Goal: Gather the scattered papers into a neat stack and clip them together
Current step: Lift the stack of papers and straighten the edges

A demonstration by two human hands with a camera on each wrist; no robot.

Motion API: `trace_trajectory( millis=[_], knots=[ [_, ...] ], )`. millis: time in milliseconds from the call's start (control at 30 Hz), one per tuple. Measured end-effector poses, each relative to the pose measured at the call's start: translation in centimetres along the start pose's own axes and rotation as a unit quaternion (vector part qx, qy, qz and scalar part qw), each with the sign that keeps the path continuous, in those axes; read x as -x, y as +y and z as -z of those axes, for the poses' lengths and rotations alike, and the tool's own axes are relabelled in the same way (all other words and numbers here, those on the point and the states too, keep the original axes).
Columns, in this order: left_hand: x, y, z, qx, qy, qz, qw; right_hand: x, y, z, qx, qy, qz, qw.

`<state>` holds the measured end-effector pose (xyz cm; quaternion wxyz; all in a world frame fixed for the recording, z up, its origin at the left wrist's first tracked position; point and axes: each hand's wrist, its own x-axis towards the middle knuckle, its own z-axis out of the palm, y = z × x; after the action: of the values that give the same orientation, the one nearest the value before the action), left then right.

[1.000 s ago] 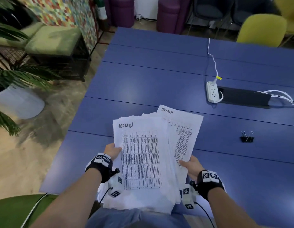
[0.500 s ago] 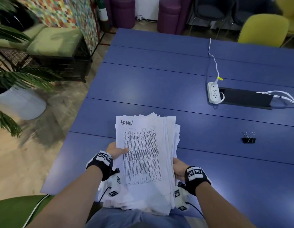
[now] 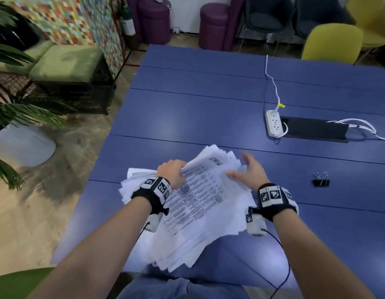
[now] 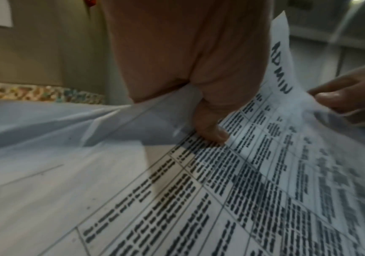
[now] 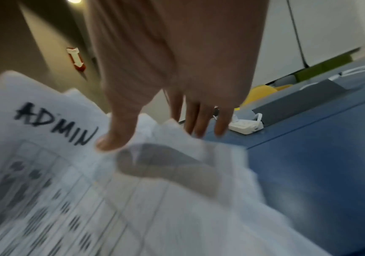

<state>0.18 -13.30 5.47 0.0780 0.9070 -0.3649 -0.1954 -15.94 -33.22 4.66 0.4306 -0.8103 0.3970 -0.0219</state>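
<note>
A thick, uneven stack of printed papers (image 3: 200, 203) lies tilted on the near edge of the blue table (image 3: 198, 108), its lower end hanging over the edge. The top sheet carries a table and the handwritten word ADMIN (image 5: 56, 124). My left hand (image 3: 173, 172) grips the stack's far left part, thumb (image 4: 212, 133) pressed on the top sheet and fingers hidden under the papers. My right hand (image 3: 247, 171) hovers with straight, spread fingers (image 5: 199, 119) at the stack's far right corner, thumb touching the top sheet. A black binder clip (image 3: 321, 181) lies on the table to the right.
A white power strip (image 3: 274, 126) with its cable and a black cable-tray lid (image 3: 314, 129) sit further back on the right. Yellow chairs (image 3: 331, 44) stand behind the table, a green bench (image 3: 64, 65) and a potted plant (image 3: 19, 117) to the left.
The stack went from held upright in both hands to lying tilted on the table. My left hand moved up to its far part; my right hand let go and opened at the far corner.
</note>
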Motion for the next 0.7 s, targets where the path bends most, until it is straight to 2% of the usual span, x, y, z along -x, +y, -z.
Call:
trace_trajectory(
  millis=[67, 133, 267, 333, 433, 500, 567, 633, 700],
  knots=[
    [0.0, 0.7, -0.1, -0.024, -0.005, -0.030, 0.999, 0.0, 0.6, 0.3, -0.002, -0.116, -0.052, 0.992],
    [0.1, 0.5, -0.6, -0.025, -0.003, -0.036, 0.999, 0.7, 2.4, -0.3, -0.028, -0.160, -0.078, 0.984],
    [0.3, -1.9, -1.3, 0.001, -0.055, 0.015, 0.998, 1.7, 5.6, -2.1, -0.073, -0.131, -0.092, 0.984],
    [0.8, -4.5, -1.9, 0.009, -0.099, 0.070, 0.993, 2.6, 6.6, -2.5, -0.095, -0.115, -0.098, 0.984],
    [1.9, -9.4, -3.4, 0.076, -0.139, 0.164, 0.974, 4.2, 8.1, -2.7, -0.162, -0.111, -0.148, 0.969],
    [3.0, -11.9, -4.5, 0.196, -0.129, 0.243, 0.941, 4.8, 9.3, -2.7, -0.193, -0.126, -0.202, 0.952],
    [4.6, -13.0, -5.3, 0.355, -0.113, 0.295, 0.880, 5.2, 9.9, -2.8, -0.163, -0.181, -0.232, 0.942],
    [6.2, -13.0, -6.1, 0.470, -0.139, 0.311, 0.814, 5.6, 10.2, -3.1, -0.127, -0.246, -0.257, 0.926],
    [6.7, -13.0, -7.1, 0.479, -0.169, 0.309, 0.804, 5.6, 10.0, -3.7, -0.126, -0.268, -0.287, 0.911]
  ],
)
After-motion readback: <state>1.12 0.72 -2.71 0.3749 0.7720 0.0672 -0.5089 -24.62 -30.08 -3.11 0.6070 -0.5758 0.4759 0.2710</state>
